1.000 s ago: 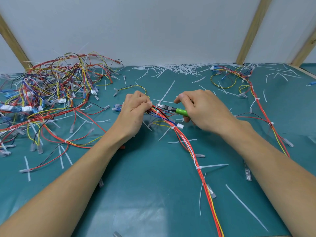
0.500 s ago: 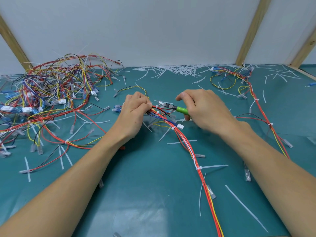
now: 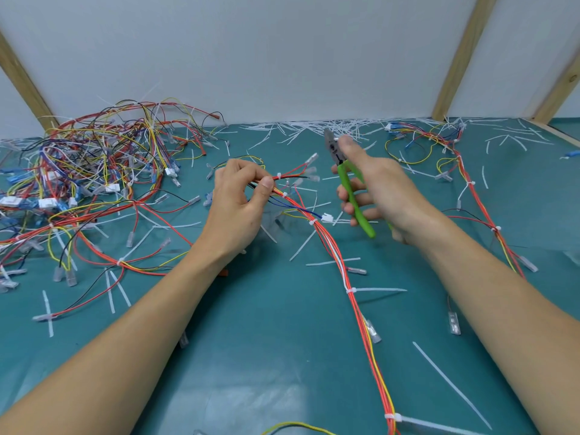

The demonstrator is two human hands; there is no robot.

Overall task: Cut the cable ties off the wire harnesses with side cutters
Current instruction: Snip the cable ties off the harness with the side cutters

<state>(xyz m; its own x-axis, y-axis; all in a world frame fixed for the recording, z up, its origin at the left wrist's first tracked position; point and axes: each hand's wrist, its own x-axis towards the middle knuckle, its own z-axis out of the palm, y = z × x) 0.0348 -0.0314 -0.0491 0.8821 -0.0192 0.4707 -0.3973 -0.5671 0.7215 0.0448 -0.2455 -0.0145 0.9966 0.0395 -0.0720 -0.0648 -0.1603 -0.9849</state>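
A wire harness point(image 3: 340, 268) of red, yellow and white wires runs from the table's middle down to the bottom edge. My left hand point(image 3: 240, 204) pinches its upper end between thumb and fingers. White cable ties sit on it, one just right of my thumb point(image 3: 278, 176), one at mid-length point(image 3: 351, 290) and one near the bottom point(image 3: 393, 417). My right hand point(image 3: 375, 186) grips the green-handled side cutters point(image 3: 350, 186), lifted off the harness with the jaws pointing up and back, to the right of the bundle.
A tangled pile of loose wires and connectors point(image 3: 94, 177) fills the left side of the teal mat point(image 3: 266, 356). Another tied harness point(image 3: 470, 189) lies along the right. Cut tie pieces point(image 3: 314, 130) litter the back by the white wall and wooden struts.
My right hand has lifted the cutters away from the harness, up and to the right, jaws now pointing upward. My left hand keeps its hold on the wires.
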